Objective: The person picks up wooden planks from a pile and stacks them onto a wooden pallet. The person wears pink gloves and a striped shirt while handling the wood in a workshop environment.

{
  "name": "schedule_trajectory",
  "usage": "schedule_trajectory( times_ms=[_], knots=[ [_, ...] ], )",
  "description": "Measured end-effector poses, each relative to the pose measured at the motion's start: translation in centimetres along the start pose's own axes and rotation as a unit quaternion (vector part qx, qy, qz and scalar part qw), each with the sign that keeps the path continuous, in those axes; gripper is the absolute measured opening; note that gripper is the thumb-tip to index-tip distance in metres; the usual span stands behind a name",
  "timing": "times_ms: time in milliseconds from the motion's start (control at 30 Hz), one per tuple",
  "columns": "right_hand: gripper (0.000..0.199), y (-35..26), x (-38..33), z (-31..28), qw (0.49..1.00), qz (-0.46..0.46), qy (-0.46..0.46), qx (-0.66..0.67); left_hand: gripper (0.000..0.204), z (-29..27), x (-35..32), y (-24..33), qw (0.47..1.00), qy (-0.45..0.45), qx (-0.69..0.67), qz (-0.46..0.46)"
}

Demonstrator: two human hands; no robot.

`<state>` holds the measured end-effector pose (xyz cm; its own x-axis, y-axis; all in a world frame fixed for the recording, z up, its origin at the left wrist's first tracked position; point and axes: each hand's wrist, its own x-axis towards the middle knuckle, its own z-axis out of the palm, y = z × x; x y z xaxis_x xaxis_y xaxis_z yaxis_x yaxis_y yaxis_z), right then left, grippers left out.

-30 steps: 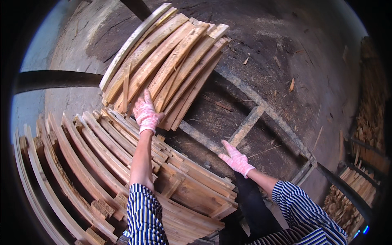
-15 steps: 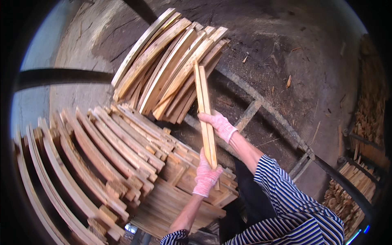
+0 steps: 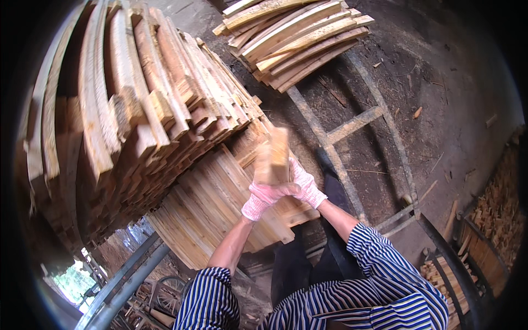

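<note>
Two wooden strips [image 3: 279, 146], somewhat blurred and seen mostly from their ends, are held together in front of me. My left hand [image 3: 264, 199], in a pink-and-white knit glove, is closed around their near end. On their right side my right hand [image 3: 305, 186], gloved alike, also grips them; its fingers are partly hidden behind the wood. Below and left of the hands lies a layer of flat boards [image 3: 214, 201] set side by side. A tall stack of wooden strips [image 3: 137, 82] rises at the left, its upper pieces laid with gaps between them.
A loose pile of wooden strips [image 3: 302, 41] rests at the far end of a metal cart frame [image 3: 355, 124]. Metal rails [image 3: 129, 280] stand lower left. Wood scraps fill a bin [image 3: 489, 242] at the right. Chips and sawdust litter the dark floor [image 3: 434, 126].
The held strips have swung from lengthwise to nearly end-on and come between both hands, which are now close together. My view has turned toward the left stack; the cart pile appears farther up.
</note>
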<state>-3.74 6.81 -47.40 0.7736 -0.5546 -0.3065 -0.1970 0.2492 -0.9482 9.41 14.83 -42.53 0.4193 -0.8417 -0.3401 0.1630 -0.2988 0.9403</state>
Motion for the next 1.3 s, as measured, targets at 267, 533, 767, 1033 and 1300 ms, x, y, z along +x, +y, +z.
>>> schedule_trajectory(
  times_ms=[267,533,767,1033,1300],
  knots=[
    [0.099,-5.8,-4.5,4.2,0.987,-0.005,-0.076,-0.143,0.075,-4.9,-8.4,-8.8,0.991,0.036,-0.13,-0.027],
    [0.084,5.6,-9.2,8.4,0.934,0.154,-0.027,-0.322,0.136,-10.7,-13.7,-13.4,0.89,0.144,0.353,-0.252],
    [0.068,10.6,-5.0,13.9,0.934,0.14,-0.006,-0.329,0.146,-12.9,-14.7,-17.5,0.831,0.074,0.502,-0.229],
    [0.072,10.9,-4.0,10.6,0.929,0.171,-0.111,-0.31,0.122,-4.5,-1.4,-9.4,0.865,0.072,0.488,-0.092],
    [0.086,7.3,-0.1,-1.4,0.941,0.29,-0.077,-0.155,0.111,0.3,30.3,-4.5,0.826,0.061,0.56,0.009]
  ],
)
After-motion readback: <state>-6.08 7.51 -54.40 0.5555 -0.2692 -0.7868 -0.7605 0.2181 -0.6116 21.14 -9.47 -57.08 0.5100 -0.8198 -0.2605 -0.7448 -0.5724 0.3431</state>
